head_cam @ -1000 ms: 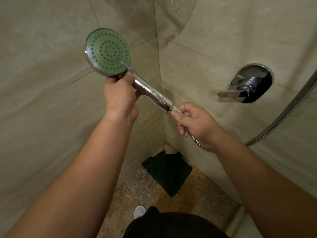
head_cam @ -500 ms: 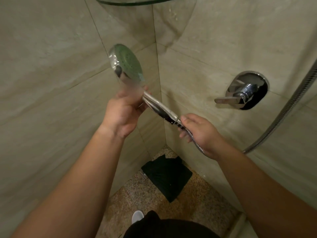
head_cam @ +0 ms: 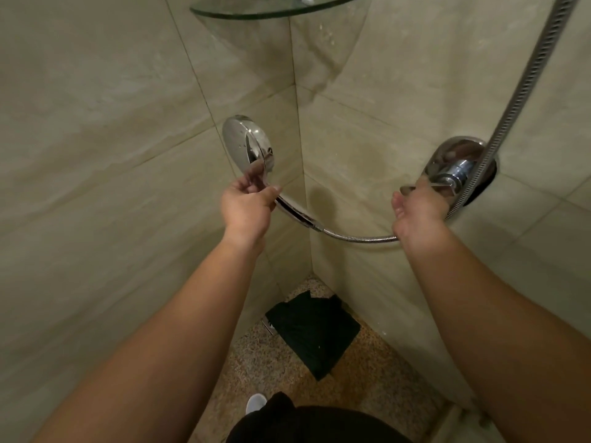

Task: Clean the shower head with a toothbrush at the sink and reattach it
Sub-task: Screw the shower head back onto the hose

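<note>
The left hand (head_cam: pixel 246 212) is gripping the shower head (head_cam: pixel 248 143) at its neck, fingers curled round the handle, chrome back facing the camera, near the wall corner. At 3 o'clock from it the right hand (head_cam: pixel 417 209) is reaching to the tap lever (head_cam: pixel 447 180), fingers on it; the grip is unclear. The hose (head_cam: pixel 358 238) is running between them.

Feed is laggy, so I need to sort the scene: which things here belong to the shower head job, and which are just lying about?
In the job:
shower head, held in the left hand
metal hose, joined to its handle
right hand, at the mixer lever

Lying about:
dark cloth on the floor
glass corner shelf
</note>
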Demonstrator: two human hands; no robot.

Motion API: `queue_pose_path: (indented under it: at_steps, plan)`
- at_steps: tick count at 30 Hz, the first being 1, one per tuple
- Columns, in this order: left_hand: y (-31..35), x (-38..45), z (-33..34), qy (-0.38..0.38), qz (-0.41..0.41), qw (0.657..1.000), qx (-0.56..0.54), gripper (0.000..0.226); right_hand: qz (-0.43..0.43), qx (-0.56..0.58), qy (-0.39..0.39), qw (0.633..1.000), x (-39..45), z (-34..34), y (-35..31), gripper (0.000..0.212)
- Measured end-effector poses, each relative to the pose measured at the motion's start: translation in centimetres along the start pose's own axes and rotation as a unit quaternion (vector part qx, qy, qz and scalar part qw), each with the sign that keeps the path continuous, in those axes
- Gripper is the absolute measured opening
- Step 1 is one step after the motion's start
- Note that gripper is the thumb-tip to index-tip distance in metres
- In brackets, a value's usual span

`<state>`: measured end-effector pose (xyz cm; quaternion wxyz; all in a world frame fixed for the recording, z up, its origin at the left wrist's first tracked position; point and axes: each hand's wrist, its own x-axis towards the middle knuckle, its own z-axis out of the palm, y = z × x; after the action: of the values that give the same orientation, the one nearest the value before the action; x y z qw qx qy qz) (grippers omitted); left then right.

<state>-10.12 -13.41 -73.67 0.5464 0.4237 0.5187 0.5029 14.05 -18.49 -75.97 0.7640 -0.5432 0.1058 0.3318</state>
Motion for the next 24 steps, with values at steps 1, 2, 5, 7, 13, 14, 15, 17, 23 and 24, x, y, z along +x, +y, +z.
queue_pose_path:
  at_steps: [1,2,5,7,13,14,15,17,23,24]
  plan:
    - [0.0,0.2,0.1,0.001,0.004,1.0,0.005,0.038,0.003,0.002,0.005,1.0,0.2,0.1,0.0,0.03]
    - [-0.1,0.3,0.3,0.003,0.009,1.0,0.01,0.037,0.011,0.007,0.006,1.0,0.3,0.1,-0.1,0.031]
    - [-0.3,0.5,0.6,0.019,0.011,0.999,0.024,0.034,0.019,0.003,-0.017,1.0,0.1,-0.3,-0.5,0.036]
    - [-0.4,0.6,0.7,0.038,0.007,0.998,0.044,0.035,0.007,-0.035,-0.018,0.999,0.0,-0.6,-0.5,0.036]
    - [-0.9,1.2,1.4,0.079,0.02,0.995,0.053,0.033,-0.024,-0.031,0.025,0.999,0.9,-1.0,0.0,0.03]
    - [-1.1,1.4,1.4,0.082,0.022,0.995,0.054,0.033,-0.032,-0.046,0.026,0.998,1.1,-1.2,0.0,0.028]
    - [-1.2,1.5,1.4,0.083,0.025,0.995,0.053,0.031,-0.033,-0.057,0.027,0.997,1.2,-1.3,0.1,0.028]
    - [-1.5,1.8,1.4,0.089,0.026,0.994,0.049,0.026,-0.038,-0.064,0.021,0.997,1.3,-1.3,0.0,0.032]
    - [-1.9,2.7,1.1,0.113,0.019,0.992,0.053,0.026,-0.05,-0.075,0.018,0.996,1.4,-1.0,0.2,0.028]
    - [-1.9,2.7,1.1,0.112,0.018,0.992,0.053,0.026,-0.052,-0.075,0.019,0.996,1.3,-1.0,0.2,0.026]
